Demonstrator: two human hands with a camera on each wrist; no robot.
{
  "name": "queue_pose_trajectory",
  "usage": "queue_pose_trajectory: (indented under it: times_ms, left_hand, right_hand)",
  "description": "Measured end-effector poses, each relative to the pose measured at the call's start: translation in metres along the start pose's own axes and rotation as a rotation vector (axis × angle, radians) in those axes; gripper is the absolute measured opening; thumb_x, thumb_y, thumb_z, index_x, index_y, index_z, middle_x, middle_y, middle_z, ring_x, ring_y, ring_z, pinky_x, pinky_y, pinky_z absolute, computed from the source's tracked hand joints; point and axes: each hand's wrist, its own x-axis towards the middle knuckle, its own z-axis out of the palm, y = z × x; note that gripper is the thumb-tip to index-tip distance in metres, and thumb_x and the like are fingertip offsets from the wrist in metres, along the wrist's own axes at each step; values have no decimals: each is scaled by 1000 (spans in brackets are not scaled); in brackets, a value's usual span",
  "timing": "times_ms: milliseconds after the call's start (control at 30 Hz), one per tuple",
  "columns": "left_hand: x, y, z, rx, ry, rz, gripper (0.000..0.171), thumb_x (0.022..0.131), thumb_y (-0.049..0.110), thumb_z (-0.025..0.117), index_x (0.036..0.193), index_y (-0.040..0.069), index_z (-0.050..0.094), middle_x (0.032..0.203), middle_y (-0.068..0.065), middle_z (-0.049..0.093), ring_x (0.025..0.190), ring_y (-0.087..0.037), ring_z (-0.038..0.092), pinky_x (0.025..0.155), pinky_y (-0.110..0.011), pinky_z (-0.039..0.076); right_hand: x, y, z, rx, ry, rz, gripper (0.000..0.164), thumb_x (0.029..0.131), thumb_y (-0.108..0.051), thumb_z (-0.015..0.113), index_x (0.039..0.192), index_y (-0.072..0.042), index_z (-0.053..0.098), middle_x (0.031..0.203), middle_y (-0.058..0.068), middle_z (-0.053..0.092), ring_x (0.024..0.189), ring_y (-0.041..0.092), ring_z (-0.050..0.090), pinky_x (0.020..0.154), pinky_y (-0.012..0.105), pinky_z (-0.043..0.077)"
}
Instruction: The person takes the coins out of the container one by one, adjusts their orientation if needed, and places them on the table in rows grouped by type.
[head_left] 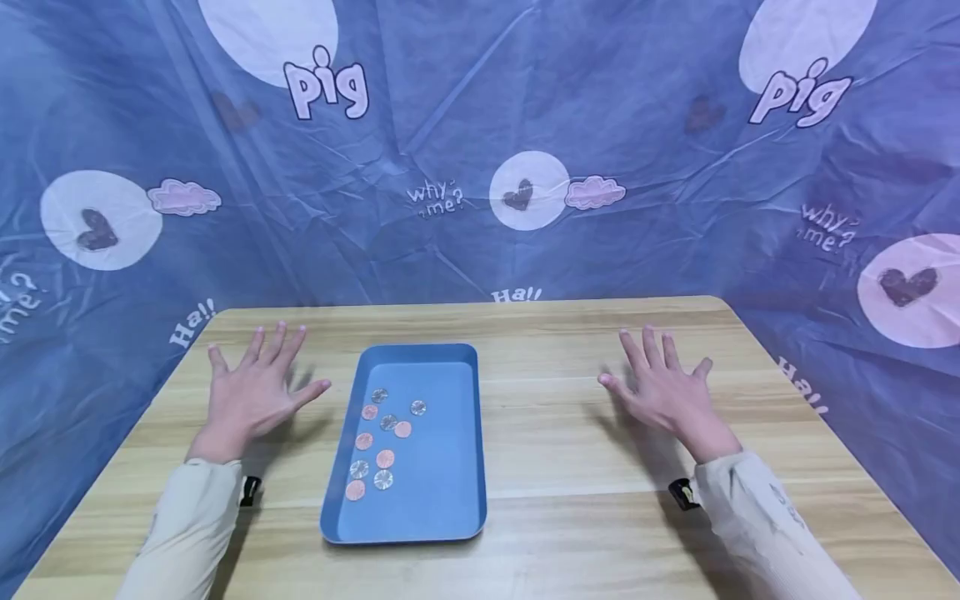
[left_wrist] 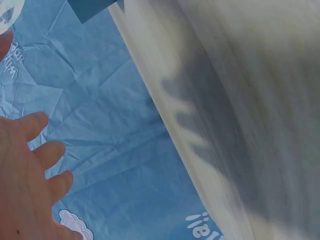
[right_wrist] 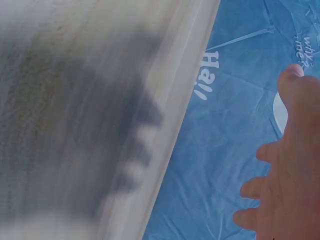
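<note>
Left of centre on the table lies a blue rectangular tray (head_left: pixel 450 500). Several coins are scattered over its left half, some copper-coloured like the coin (head_left: pixel 385 459) and some silver like the coin (head_left: pixel 417 407). My left hand (head_left: pixel 251 396) hovers to the left of the tray, fingers spread, holding nothing. Well to the right of the tray, my right hand (head_left: pixel 667 396) is held above the table with its fingers spread, also holding nothing. Both wrist views show the left hand (left_wrist: pixel 25 175) and right hand (right_wrist: pixel 295 160) apart from any object, casting shadows on the wood.
The light wooden table (head_left: pixel 555 517) has its far edge against a blue printed cloth (head_left: pixel 465 108), which also hangs along both sides. A small black device (head_left: pixel 684 493) sits by the right wrist, another black device (head_left: pixel 251 491) by the left.
</note>
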Motion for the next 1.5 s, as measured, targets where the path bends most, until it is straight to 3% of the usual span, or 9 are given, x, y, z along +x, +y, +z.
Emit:
queue_pose_trajectory:
  times_ms: [267, 400, 500, 600, 700, 800, 900, 1200, 1500]
  left_hand:
    - [1, 8, -14, -157, 14, 26, 87, 89, 68, 44, 156, 21, 15, 158, -16, 22, 144, -43, 23, 109, -71, 5]
    - [3, 13, -19, -282, -3, 27, 82, 89, 65, 48, 155, 24, 21, 155, -18, 30, 135, -50, 35, 100, -70, 28]
    - [4, 13, -15, -456, -34, 36, 76, 92, 55, 52, 154, 19, 26, 152, -20, 36, 130, -51, 40, 94, -69, 35]
    - [3, 11, -7, -696, -51, 64, 68, 95, 38, 57, 151, 8, 31, 148, -25, 40, 130, -48, 42, 101, -64, 33]
    - [3, 8, -1, -841, -48, 86, 64, 95, 26, 59, 148, 2, 33, 143, -27, 44, 127, -45, 45, 103, -48, 38]
    - [2, 7, 4, -857, -55, 86, 64, 95, 25, 59, 148, 1, 33, 139, -26, 48, 123, -43, 50, 95, -27, 42]
    - [2, 7, 9, -853, -71, 86, 64, 94, 24, 60, 147, -1, 34, 135, -25, 51, 120, -42, 53, 86, -16, 42]
    - [-4, 8, 13, -790, -161, 43, 66, 91, 31, 65, 143, -1, 40, 126, -21, 57, 104, -27, 59, 82, -32, 47]
    - [-6, 9, 14, -788, -253, 30, 61, 88, 30, 68, 137, -1, 48, 109, -13, 61, 81, -13, 56, 66, -25, 45]
  right_hand:
    - [10, -8, -11, 6, 103, -109, 84, 97, -61, 36, 155, -5, 13, 158, 26, 13, 143, 47, 19, 110, 66, 18]
    - [18, -16, -15, 51, 163, -193, 83, 96, -57, 45, 152, -2, 20, 155, 25, 26, 139, 46, 30, 108, 59, 30]
    - [25, -23, -18, 113, 191, -238, 81, 94, -53, 52, 151, -2, 24, 151, 25, 34, 135, 46, 36, 107, 58, 32]
    - [30, -32, -20, 165, 220, -278, 79, 94, -49, 56, 150, -1, 28, 147, 26, 40, 133, 46, 39, 108, 57, 31]
    - [34, -43, -23, 209, 244, -309, 74, 93, -44, 60, 147, 0, 33, 144, 24, 45, 132, 44, 41, 108, 57, 31]
    - [37, -55, -26, 259, 253, -340, 70, 93, -40, 62, 145, 0, 37, 142, 22, 48, 129, 41, 45, 106, 56, 34]
    - [39, -67, -30, 304, 248, -371, 66, 93, -38, 62, 144, -2, 39, 138, 19, 51, 124, 38, 50, 101, 54, 39]
    - [41, -106, -30, 383, 210, -469, 53, 94, -35, 62, 137, -5, 50, 132, 12, 57, 117, 31, 55, 97, 48, 44]
    - [45, -148, -18, 425, 121, -567, 48, 94, -32, 63, 134, -8, 53, 123, 8, 60, 110, 25, 57, 91, 42, 48]
